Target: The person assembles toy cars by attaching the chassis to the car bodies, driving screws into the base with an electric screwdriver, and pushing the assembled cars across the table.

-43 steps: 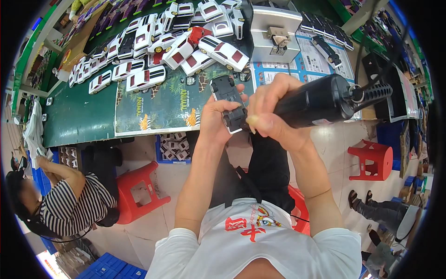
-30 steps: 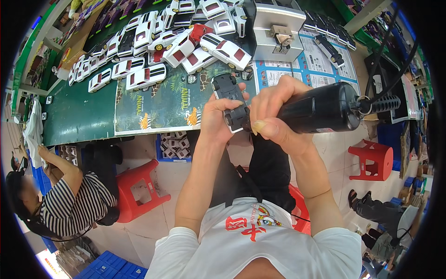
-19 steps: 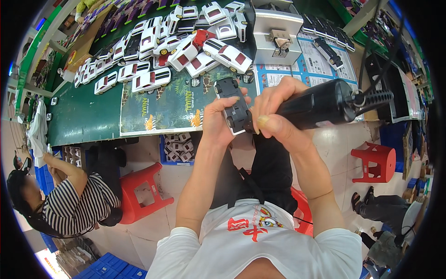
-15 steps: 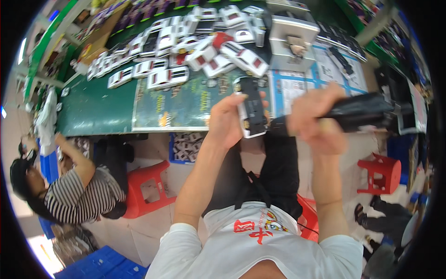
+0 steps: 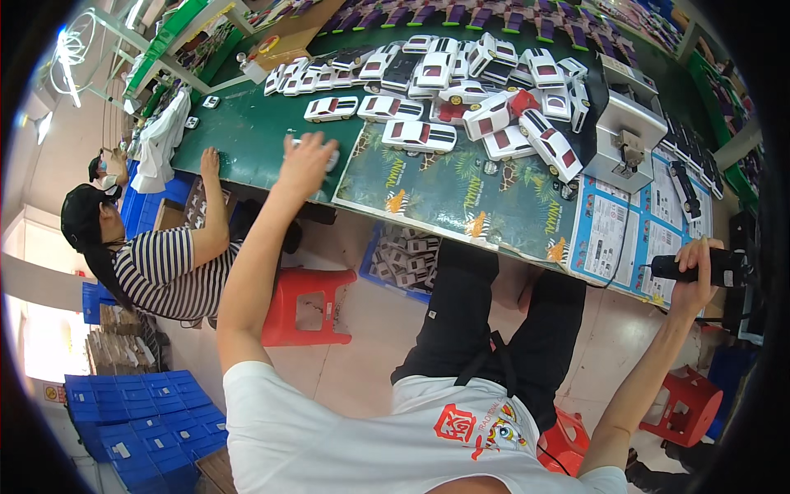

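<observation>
My left hand (image 5: 306,169) reaches to the left part of the green table, its fingers over a white toy car (image 5: 332,160) mostly hidden beneath them. The hand is slightly blurred. Far to the right, my right hand (image 5: 698,267) is wrapped round a black electric screwdriver (image 5: 726,268), whose thin bit points left above the printed sheets. Ahead of my left hand stand single white toy cars (image 5: 331,109), and another with dark stripes (image 5: 418,137) is to the right.
Many white toy cars (image 5: 436,66) are heaped at the back. A white metal fixture (image 5: 629,123) stands right of them, with dark car bases (image 5: 685,189) beyond. A co-worker in a striped shirt (image 5: 177,272) sits at left. A blue crate (image 5: 374,276) of parts is below the table edge.
My left hand has carried the toy car from in front of me to the table's left. My right hand has moved away rightward with the screwdriver. The view has shifted left.
</observation>
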{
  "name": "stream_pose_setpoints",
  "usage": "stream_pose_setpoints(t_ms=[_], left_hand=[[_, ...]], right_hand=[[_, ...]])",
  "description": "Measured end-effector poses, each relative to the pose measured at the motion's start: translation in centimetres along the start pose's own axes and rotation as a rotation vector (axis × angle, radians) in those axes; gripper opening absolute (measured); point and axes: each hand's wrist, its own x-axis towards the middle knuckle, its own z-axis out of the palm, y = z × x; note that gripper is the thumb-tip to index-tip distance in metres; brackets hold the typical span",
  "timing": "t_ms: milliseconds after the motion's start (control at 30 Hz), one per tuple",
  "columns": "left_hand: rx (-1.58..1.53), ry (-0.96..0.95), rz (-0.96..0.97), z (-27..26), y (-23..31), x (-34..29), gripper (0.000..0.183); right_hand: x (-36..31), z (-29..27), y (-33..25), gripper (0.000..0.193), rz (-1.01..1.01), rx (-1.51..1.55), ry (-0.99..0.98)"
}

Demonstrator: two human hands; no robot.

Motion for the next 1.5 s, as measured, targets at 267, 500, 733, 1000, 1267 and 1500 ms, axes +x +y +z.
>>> stream_pose_setpoints(t_ms=[267, 500, 733, 1000, 1267, 1500], left_hand=[[-0.413, 0.124, 0.105, -5.7, 7.1, 1.9, 0.048], [-1.128, 0.623, 0.59, -22.4, 24.7, 9.6, 0.026], [-1.023, 0.151, 0.579, -29.1, 48.6, 25.5, 0.049], [-1.075, -0.213, 0.376, -27.6, 55.2, 28.0, 0.064], [-1.948, -0.071, 0.26, -27.5, 53.8, 23.8, 0.044], [-2.539, 0.069, 0.203, -27.0, 36.8, 13.0, 0.026]], right_hand=[[-1.3, -3.5, -0.9, 0.008, -0.024, -0.147, 0.063], [-1.5, 1.4, -1.4, 0.016, -0.01, -0.084, 0.155], [-2.4, 0.2, -3.1, 0.022, 0.086, -0.122, 0.177], [-1.9, -0.8, -3.4, 0.027, -0.022, -0.158, 0.159], [-2.2, -0.1, -3.2, 0.027, 0.038, -0.105, 0.243], [-1.4, 1.3, -3.1, 0.021, -0.001, -0.018, 0.281]])
